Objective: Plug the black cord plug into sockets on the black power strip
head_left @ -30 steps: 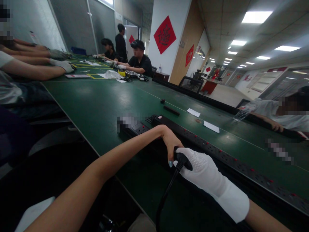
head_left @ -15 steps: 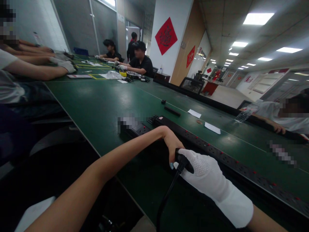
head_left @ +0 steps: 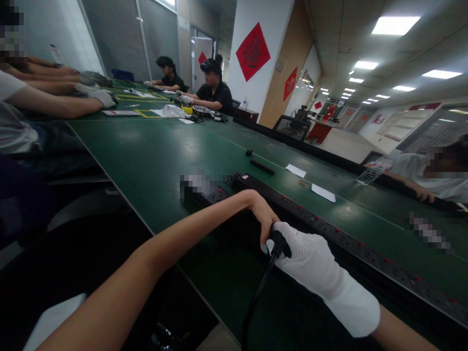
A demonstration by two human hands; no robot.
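Note:
My right hand (head_left: 305,253), in a white dotted glove, is closed around a black power plug (head_left: 281,243). A thick black cable (head_left: 258,292) hangs from the plug toward the bottom of the view. My bare left hand (head_left: 263,219) reaches over with a sharply bent wrist and meets the glove beside the plug. Its fingers are curled, and their tips are mostly hidden, so what they grip cannot be made out. Behind both hands lies a long black power strip (head_left: 340,237) with red switches. Part of a second black socket strip (head_left: 216,194) shows beyond my left forearm.
The green table (head_left: 146,146) carries a short black bar (head_left: 262,167), white paper slips (head_left: 323,192) and a clear bottle (head_left: 370,174). A person's hand (head_left: 424,194) rests at the right edge. Co-workers sit at the far end, near a clear plastic bag (head_left: 171,111).
Both hands stay together at the plug, with a slight shift and turn of the gloved hand. The view moves a little. A standing person by the far doorway is no longer visible.

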